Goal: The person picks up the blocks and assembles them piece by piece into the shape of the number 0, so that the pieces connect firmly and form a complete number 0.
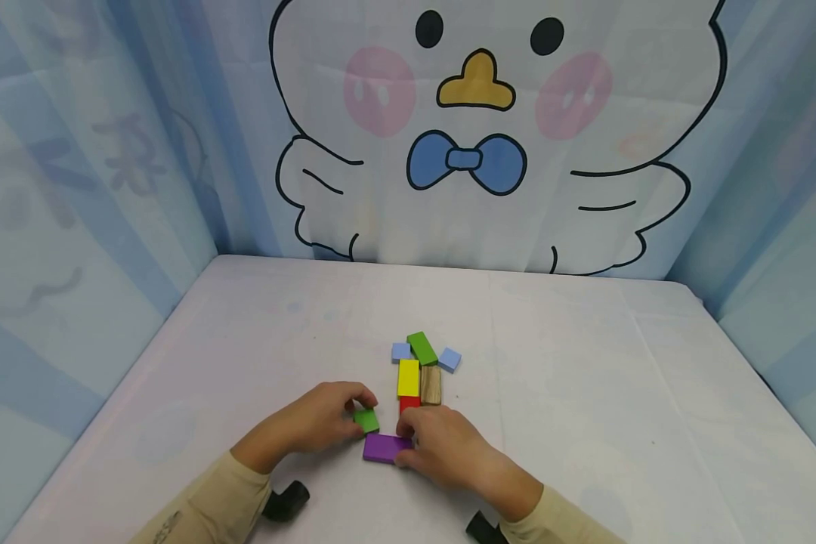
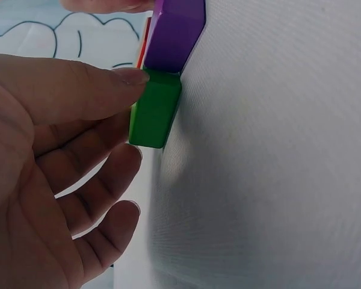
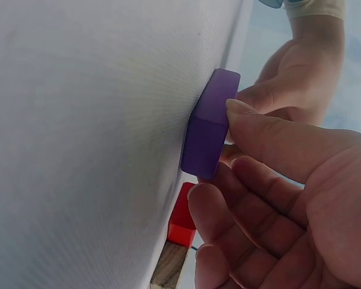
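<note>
My left hand (image 1: 319, 421) pinches a small green block (image 1: 366, 420) between thumb and fingers, low on the white table. My right hand (image 1: 449, 447) holds the right end of a purple rectangular block (image 1: 384, 448), which lies flat. In the left wrist view the green block (image 2: 155, 114) meets the end of the purple block (image 2: 175, 36). The right wrist view has my thumb on the near edge of the purple block (image 3: 207, 135). Just beyond it lies a red block (image 1: 409, 403), partly covered by my right hand in the head view.
Past the red block lie a yellow block (image 1: 409, 378) and a wooden block (image 1: 431, 385) side by side. Farther back, a longer green block (image 1: 421, 348) lies slanted between two light blue blocks, the left one (image 1: 400, 352) and the right one (image 1: 450, 360). A printed curtain (image 1: 476, 227) hangs behind the table.
</note>
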Demonstrator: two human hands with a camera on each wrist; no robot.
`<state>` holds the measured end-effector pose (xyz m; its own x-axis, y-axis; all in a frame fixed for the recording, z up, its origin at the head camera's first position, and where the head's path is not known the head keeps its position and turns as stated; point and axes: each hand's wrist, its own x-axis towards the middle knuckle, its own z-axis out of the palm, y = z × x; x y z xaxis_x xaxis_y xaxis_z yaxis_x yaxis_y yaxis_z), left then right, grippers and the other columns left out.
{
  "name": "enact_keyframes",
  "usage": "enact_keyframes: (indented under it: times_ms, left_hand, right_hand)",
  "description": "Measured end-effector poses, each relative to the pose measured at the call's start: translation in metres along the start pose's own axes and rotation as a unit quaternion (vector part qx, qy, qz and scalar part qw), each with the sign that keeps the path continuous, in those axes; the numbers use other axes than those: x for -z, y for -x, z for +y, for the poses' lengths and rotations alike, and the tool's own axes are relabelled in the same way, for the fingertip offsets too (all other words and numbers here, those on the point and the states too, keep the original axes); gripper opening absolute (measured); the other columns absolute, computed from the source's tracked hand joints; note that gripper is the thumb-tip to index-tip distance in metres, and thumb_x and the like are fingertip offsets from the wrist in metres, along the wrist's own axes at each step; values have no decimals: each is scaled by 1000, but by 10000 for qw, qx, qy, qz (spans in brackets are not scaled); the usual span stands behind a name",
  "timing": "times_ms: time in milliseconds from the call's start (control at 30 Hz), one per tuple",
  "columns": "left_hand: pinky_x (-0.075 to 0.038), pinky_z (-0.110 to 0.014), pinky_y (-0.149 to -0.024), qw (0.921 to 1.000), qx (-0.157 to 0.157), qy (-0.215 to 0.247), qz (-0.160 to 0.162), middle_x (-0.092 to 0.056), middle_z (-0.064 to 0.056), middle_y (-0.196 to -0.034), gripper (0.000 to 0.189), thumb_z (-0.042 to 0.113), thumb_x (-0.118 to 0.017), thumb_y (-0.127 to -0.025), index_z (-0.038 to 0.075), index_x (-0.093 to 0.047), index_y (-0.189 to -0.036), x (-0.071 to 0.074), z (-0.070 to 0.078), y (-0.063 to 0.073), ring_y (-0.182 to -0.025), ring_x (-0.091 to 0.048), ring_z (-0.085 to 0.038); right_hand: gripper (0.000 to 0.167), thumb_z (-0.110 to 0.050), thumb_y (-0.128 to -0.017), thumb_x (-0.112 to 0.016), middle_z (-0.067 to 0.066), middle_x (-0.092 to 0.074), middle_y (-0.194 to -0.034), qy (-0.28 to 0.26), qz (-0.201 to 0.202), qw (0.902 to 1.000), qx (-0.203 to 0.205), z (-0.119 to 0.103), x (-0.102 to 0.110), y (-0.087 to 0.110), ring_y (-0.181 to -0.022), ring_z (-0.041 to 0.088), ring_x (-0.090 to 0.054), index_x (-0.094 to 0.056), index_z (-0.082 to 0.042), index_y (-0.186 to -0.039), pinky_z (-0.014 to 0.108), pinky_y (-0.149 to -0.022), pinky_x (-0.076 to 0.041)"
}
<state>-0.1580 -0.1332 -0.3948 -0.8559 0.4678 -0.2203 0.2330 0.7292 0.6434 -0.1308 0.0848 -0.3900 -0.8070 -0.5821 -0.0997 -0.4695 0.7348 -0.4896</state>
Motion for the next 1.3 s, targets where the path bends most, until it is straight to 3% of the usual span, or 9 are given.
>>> enact_keyframes:
  times_ms: [233, 967, 1300]
  left_hand:
    - [-49, -42, -95, 9999, -13, 29, 123, -65, 3, -111, 38, 10, -82, -83, 11, -66, -118, 0, 1, 0, -103, -57, -20]
    - [-47, -44, -92, 9992, -385, 39, 139, -62, 10, -90, 28, 8, -84, -80, 12, -69, -103, -5, 0, 0, -96, -53, -19]
    - [-47, -45, -92, 9992, -350, 64, 162, -62, 10, -89, 29, 9, -85, -79, 12, -69, -103, -4, 2, 2, -95, -53, -18]
  right_hand:
    - [24, -26, -85, -81, -10, -59, -81, 37, -58, 10000, -70, -1, 1, 0, -73, 7, -51, -69, -12, -99, 26, -71, -47]
    - [23, -26, -84, -82, -10, -60, -81, 92, 50, 9999, 52, -1, 0, 1, -72, 6, -50, -69, -12, -97, 26, -69, -46]
    - [24, -27, -84, -82, -9, -61, -82, 226, 76, 9997, 66, -2, 0, 1, -73, 6, -51, -69, -12, -97, 28, -71, -48]
